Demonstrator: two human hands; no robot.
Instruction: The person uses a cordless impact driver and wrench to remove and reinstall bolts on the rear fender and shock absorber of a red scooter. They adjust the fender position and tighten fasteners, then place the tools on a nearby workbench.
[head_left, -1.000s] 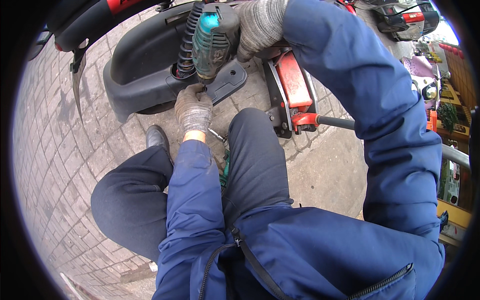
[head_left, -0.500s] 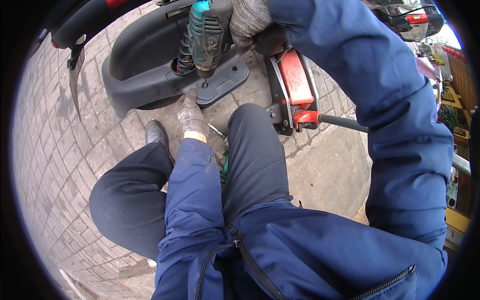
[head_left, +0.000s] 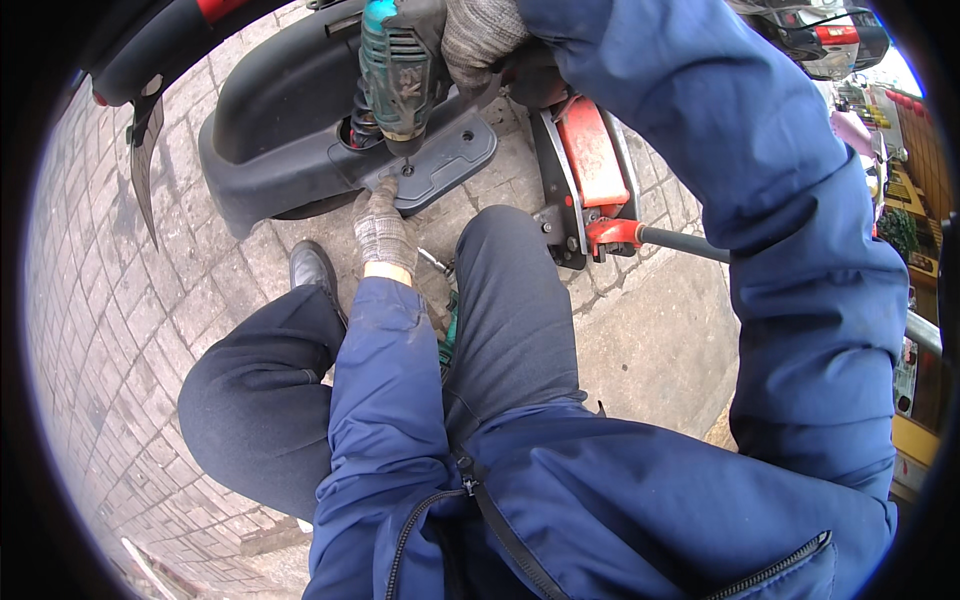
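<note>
My right hand (head_left: pixel 484 38), in a grey knit glove, grips a teal and black power drill (head_left: pixel 398 75). The drill points down, its tip at a hole in a flat black footrest panel (head_left: pixel 445 165). This panel joins a large black plastic body (head_left: pixel 268 110) with a coil spring (head_left: pixel 364 120) beside the drill. My left hand (head_left: pixel 383 232), gloved alike, is closed on the panel's near edge, close to the drill tip. Its lower fingers are partly hidden. A second hole shows farther right on the panel.
A red floor jack (head_left: pixel 592 160) with a long dark handle (head_left: pixel 685 244) stands right of the panel. Between my legs lie a metal-tipped tool (head_left: pixel 435 262) and a teal object (head_left: pixel 449 330), partly hidden. Paving bricks (head_left: pixel 130 330) cover the ground. A black and red vehicle part (head_left: pixel 150 65) overhangs the upper left.
The drill and my right hand have shifted slightly left, and the drill's tilt has changed a little. My left hand stays at the panel edge with almost no movement.
</note>
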